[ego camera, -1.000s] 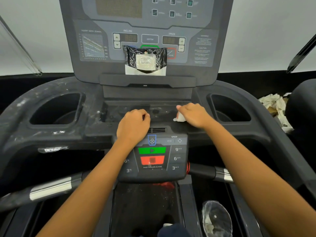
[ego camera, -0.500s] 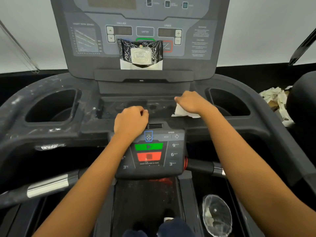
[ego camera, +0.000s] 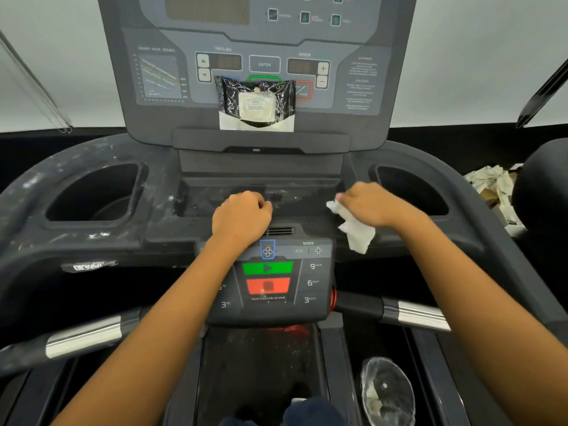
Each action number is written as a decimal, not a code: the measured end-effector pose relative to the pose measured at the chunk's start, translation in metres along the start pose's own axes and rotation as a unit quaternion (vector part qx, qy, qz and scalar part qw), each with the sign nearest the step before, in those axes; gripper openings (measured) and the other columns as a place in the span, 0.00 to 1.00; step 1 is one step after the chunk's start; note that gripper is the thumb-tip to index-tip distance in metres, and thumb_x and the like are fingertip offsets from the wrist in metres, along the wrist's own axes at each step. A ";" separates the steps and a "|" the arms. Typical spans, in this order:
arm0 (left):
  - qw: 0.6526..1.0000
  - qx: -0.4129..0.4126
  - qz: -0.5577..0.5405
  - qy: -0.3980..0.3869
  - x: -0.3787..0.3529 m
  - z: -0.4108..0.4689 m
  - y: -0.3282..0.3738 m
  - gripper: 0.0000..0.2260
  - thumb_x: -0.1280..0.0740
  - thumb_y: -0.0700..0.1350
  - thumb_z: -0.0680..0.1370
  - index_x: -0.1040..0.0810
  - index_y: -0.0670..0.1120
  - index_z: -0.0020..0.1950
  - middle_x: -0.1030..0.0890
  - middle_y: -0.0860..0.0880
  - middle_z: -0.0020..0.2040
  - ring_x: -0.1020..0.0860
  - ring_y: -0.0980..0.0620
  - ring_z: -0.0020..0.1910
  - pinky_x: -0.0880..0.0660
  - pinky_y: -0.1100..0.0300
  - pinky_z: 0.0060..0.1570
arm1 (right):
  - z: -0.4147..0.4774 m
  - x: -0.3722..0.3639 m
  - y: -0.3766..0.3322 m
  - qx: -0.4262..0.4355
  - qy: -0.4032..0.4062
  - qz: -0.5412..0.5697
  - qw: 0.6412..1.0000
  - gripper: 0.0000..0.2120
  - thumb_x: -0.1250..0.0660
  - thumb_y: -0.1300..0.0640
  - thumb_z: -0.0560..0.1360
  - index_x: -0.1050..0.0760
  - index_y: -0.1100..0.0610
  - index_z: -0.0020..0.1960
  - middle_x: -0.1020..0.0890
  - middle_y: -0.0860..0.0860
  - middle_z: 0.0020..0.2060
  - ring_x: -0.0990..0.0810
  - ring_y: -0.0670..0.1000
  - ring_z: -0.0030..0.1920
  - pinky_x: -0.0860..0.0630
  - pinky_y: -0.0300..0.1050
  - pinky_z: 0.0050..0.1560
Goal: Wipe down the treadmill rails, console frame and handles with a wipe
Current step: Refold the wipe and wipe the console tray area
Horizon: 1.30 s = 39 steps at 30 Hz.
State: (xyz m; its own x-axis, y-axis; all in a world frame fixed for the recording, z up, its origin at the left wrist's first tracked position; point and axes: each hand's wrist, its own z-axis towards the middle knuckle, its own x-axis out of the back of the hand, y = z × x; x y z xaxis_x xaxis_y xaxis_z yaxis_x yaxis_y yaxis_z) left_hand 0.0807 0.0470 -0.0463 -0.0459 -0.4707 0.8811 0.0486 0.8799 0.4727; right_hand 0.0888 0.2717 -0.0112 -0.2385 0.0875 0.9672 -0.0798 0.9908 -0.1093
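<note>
Just above the right corner of the lower control panel [ego camera: 267, 281], the right hand [ego camera: 372, 207] grasps the white wipe [ego camera: 356, 233] between curled fingers and thumb. Half a second ago that wipe lay flattened under the hand on the right end of the shallow tray [ego camera: 215, 192] above the panel; now it is lifted off and hangs free, and the hand has drifted a little out from the tray toward the panel's right side. I read this as the tray stroke being over and the wipe being carried or re-gathered for another surface. The console frame [ego camera: 166, 238] to the panel's left is still speckled with pale marks, so much of the task seems to remain.

The wipe is crumpled and drooping; its long axis runs diagonally from the fingertips down toward the panel's upper right edge, the loose corner pointing down and back toward the person.

The left hand [ego camera: 241, 218] is clenched, with nothing visible inside it; it rests on the ledge just above the panel's fan button.
</note>
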 end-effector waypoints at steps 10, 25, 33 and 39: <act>1.000 -0.018 -0.016 -0.011 -0.003 0.008 0.019 0.12 0.41 0.52 0.79 0.19 0.49 0.51 0.19 0.46 0.50 0.23 0.41 0.49 0.31 0.56 0.44 | 0.006 -0.050 -0.007 -0.077 0.021 0.120 0.990 0.20 0.54 0.54 0.84 0.34 0.62 0.70 0.31 0.57 0.68 0.35 0.59 0.69 0.33 0.57 0.64; 0.953 0.047 -0.257 0.154 -0.006 0.007 0.010 0.10 0.39 0.45 0.77 0.19 0.52 0.44 0.19 0.56 0.38 0.23 0.54 0.42 0.31 0.60 0.41 | 0.080 -0.032 -0.099 -0.184 -0.057 0.215 0.958 0.42 0.48 0.41 0.80 0.66 0.67 0.76 0.66 0.66 0.74 0.66 0.64 0.75 0.63 0.60 0.73; 0.957 0.042 -0.244 0.155 -0.008 0.002 0.011 0.10 0.40 0.46 0.78 0.20 0.53 0.45 0.21 0.56 0.35 0.23 0.58 0.37 0.30 0.60 0.36 | 0.047 -0.045 -0.025 -0.050 -0.095 0.070 0.992 0.33 0.50 0.44 0.83 0.61 0.60 0.78 0.61 0.57 0.78 0.57 0.57 0.78 0.53 0.56 0.76; 0.960 0.048 -0.219 0.167 -0.009 0.000 0.011 0.09 0.40 0.46 0.78 0.20 0.52 0.45 0.21 0.55 0.35 0.25 0.58 0.35 0.33 0.63 0.33 | 0.056 -0.030 -0.080 -0.105 -0.100 0.086 0.986 0.32 0.52 0.43 0.83 0.53 0.64 0.78 0.57 0.70 0.75 0.58 0.68 0.76 0.53 0.61 0.74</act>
State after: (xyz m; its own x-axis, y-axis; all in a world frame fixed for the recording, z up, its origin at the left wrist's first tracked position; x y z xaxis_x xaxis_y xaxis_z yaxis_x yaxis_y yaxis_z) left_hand 0.0819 0.0611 -0.0491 0.2817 -0.7781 0.5615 0.0055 0.5865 0.8099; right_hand 0.0485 0.1838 -0.0444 -0.4194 0.2555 0.8711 0.1751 0.9643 -0.1985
